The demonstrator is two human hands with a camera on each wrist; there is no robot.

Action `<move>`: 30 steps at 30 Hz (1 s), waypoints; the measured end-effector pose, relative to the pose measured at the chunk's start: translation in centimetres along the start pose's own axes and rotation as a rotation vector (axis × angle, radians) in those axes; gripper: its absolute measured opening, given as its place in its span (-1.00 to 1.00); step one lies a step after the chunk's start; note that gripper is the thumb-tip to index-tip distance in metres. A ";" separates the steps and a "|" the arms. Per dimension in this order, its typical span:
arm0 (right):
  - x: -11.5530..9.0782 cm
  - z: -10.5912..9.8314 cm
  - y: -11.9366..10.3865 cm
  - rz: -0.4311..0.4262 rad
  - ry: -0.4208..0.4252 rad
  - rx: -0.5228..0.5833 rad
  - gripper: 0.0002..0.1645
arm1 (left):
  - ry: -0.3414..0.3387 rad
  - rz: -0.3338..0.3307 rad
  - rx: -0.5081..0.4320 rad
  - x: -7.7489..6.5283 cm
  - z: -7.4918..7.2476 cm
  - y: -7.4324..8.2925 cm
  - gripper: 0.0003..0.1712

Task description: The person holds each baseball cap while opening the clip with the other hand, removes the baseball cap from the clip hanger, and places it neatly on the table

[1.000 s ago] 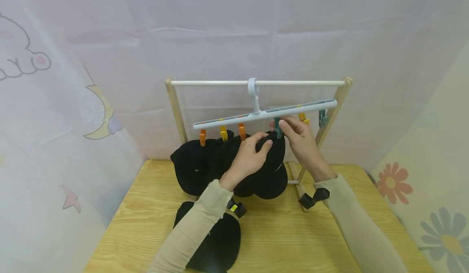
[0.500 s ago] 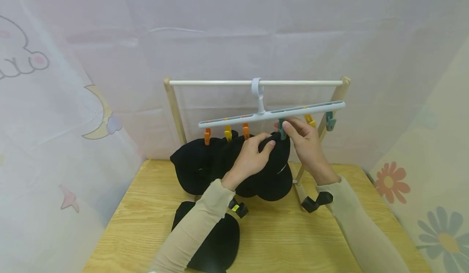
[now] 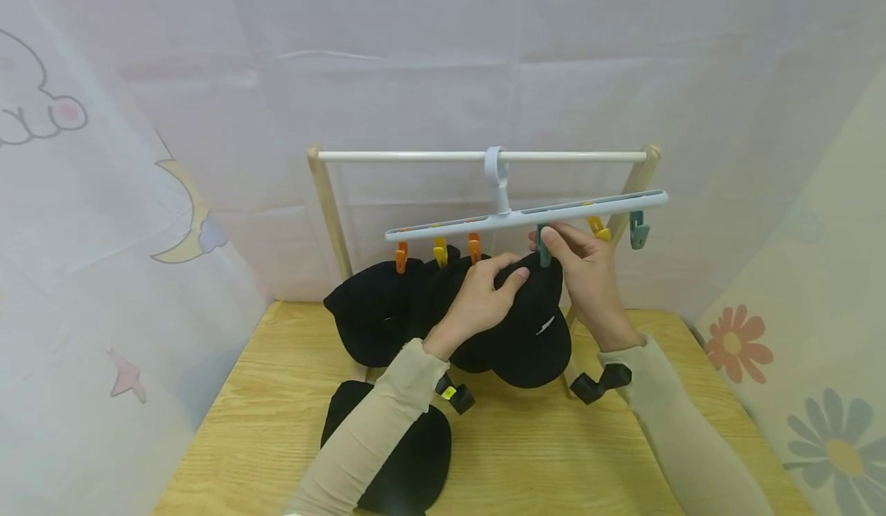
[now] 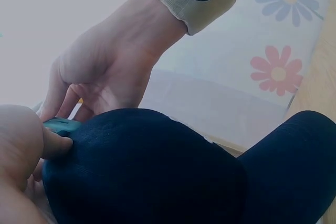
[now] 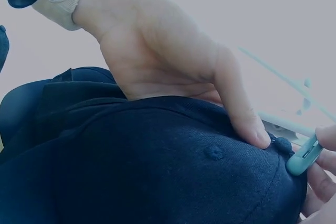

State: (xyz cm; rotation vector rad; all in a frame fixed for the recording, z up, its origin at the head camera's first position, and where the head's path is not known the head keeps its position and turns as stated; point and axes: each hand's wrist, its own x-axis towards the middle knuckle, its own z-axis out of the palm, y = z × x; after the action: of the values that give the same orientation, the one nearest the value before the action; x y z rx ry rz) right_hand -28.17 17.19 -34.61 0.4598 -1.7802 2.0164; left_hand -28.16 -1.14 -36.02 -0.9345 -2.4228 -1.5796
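Observation:
A black cap [image 3: 529, 339] with a small white mark near its brim hangs below a pale blue clip hanger [image 3: 581, 210]. My left hand [image 3: 477, 301] holds the cap near its crown, thumb on the near side and fingers behind. In the right wrist view, that thumb presses close to the cap's top button [image 5: 283, 144]. My right hand [image 3: 588, 281] pinches a green clip [image 3: 544, 248] between thumb and fingers, its tip over the crown. Seen from the left wrist, the clip sits right at the cap's edge. The right fingertips are partly hidden behind it.
More black caps [image 3: 367, 312] hang at left under orange clips [image 3: 401, 258] and a yellow clip [image 3: 441, 253]. Another green clip [image 3: 639, 230] dangles at the hanger's right end. A white-barred wooden rack [image 3: 408, 157] supports it. One black cap [image 3: 415, 454] lies on the wooden table [image 3: 540, 454].
The hanger has slid to the right along the bar, with its clips and caps. Both hands have shifted slightly right, keeping their hold on the cap and the green clip.

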 end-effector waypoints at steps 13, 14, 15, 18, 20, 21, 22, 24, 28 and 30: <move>0.3 -0.2 -0.1 0.027 0.003 0.002 -0.71 | -0.017 0.013 -0.039 -0.3 0.1 -0.1 -0.69; 0.3 -0.2 -0.2 0.028 0.004 -0.005 -0.71 | -0.016 0.012 -0.037 -0.3 0.2 -0.1 -0.70; 0.3 -0.2 -0.2 0.029 0.006 -0.009 -0.70 | -0.014 0.013 -0.035 -0.3 0.2 -0.1 -0.70; 0.3 -0.3 -0.1 0.033 0.008 -0.021 -0.69 | -0.010 0.013 -0.029 -0.3 0.3 -0.2 -0.71; 0.4 -0.3 -0.1 0.032 0.009 -0.023 -0.69 | -0.009 0.012 -0.026 -0.4 0.3 -0.2 -0.71; 0.4 -0.3 -0.1 0.032 0.009 -0.022 -0.67 | -0.009 0.012 -0.025 -0.3 0.4 -0.2 -0.71; 0.4 -0.3 -0.1 0.032 0.010 -0.022 -0.65 | -0.010 0.011 -0.025 -0.4 0.4 -0.1 -0.71; 0.5 -0.3 -0.1 0.031 0.011 -0.022 -0.59 | -0.012 0.010 -0.030 -0.4 0.4 -0.2 -0.70; 0.5 -0.3 -0.1 0.037 0.012 -0.028 -0.49 | -0.008 0.015 -0.037 -0.4 0.4 -0.2 -0.70; 0.6 -0.3 -0.1 0.038 0.011 -0.029 -0.48 | -0.005 0.020 -0.034 -0.3 0.4 -0.3 -0.70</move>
State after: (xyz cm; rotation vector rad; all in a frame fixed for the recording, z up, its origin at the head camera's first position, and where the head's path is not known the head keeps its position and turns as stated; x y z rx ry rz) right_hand -28.61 17.53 -34.29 0.4079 -1.8217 2.0119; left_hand -27.95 -1.01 -36.59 -0.9669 -2.3896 -1.6187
